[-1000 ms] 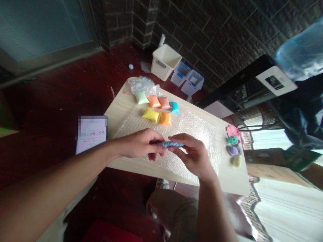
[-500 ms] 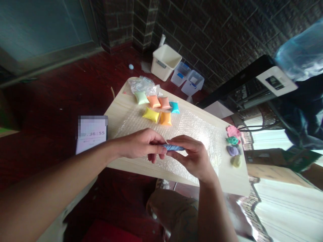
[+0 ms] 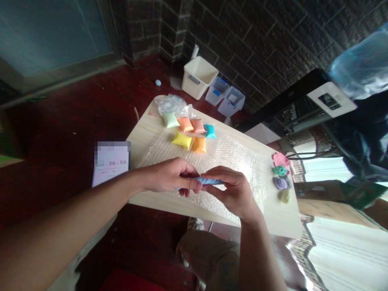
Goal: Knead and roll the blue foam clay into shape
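A thin blue strip of clay (image 3: 209, 181) is pinched between both my hands, just above a sheet of bubble wrap (image 3: 230, 157) on a light wooden board (image 3: 151, 133). My left hand (image 3: 168, 176) is closed on its left end, my right hand (image 3: 232, 190) on its right end. Beyond my hands lie several small packets of clay: pale green (image 3: 169, 119), orange (image 3: 185, 124), salmon (image 3: 198, 125), cyan (image 3: 210, 131), yellow (image 3: 182, 140) and amber (image 3: 199, 144).
Shaped clay pieces sit at the board's right edge: pink (image 3: 280, 159), green (image 3: 279, 171), purple (image 3: 279, 183), yellowish (image 3: 284, 195). Empty plastic wrappers (image 3: 172, 104) lie at the far corner. A phone showing a timer (image 3: 110, 162) is on the left. Bins (image 3: 198, 74) stand on the floor by a brick wall.
My hands have drawn closer together along the blue strip, so less of it shows between them. The view has shifted slightly downward and the timer has advanced.
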A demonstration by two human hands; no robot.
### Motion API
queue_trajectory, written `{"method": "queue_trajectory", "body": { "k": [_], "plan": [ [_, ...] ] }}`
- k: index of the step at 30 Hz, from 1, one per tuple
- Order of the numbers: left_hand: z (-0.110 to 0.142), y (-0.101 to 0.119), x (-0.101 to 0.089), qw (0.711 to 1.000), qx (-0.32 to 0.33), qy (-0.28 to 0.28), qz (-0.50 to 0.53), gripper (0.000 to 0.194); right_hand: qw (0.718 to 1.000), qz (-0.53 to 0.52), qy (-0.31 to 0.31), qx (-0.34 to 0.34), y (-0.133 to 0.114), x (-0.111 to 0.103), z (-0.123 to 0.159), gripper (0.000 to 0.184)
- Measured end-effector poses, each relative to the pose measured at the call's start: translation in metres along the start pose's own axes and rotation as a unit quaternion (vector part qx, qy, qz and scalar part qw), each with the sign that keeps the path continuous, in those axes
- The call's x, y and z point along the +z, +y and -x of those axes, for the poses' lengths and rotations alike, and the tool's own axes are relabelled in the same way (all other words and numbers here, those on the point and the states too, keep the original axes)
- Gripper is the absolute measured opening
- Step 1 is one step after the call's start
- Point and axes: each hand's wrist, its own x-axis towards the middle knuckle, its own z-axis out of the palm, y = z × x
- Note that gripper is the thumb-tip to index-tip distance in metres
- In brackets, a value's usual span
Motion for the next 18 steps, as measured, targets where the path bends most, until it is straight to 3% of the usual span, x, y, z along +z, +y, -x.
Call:
{"method": "queue_trajectory", "body": {
  "k": [7, 10, 15, 18],
  "plan": [
    [0.0002, -0.0034, -0.0004, 0.997, 0.014, 0.046, -0.065, 0.032, 0.998, 0.003, 0.031, 0.048, 0.0029, 0.0008, 0.0017, 0.019],
    [-0.0018, -0.0058, 0.0006, 0.997, 0.025, 0.061, -0.037, 0.037, 0.997, 0.006, 0.026, 0.068, 0.0036, 0.0015, 0.0013, 0.02],
    [-0.0023, -0.0031, 0.0017, 0.999, 0.033, 0.036, -0.001, 0.035, 0.999, -0.005, 0.034, 0.017, 0.0039, 0.0008, 0.0003, 0.032],
    [-0.0012, -0.0007, 0.0017, 0.999, 0.025, 0.028, 0.022, 0.032, 0.999, -0.011, 0.03, 0.005, 0.002, -0.0002, 0.0007, 0.025]
  ]
}}
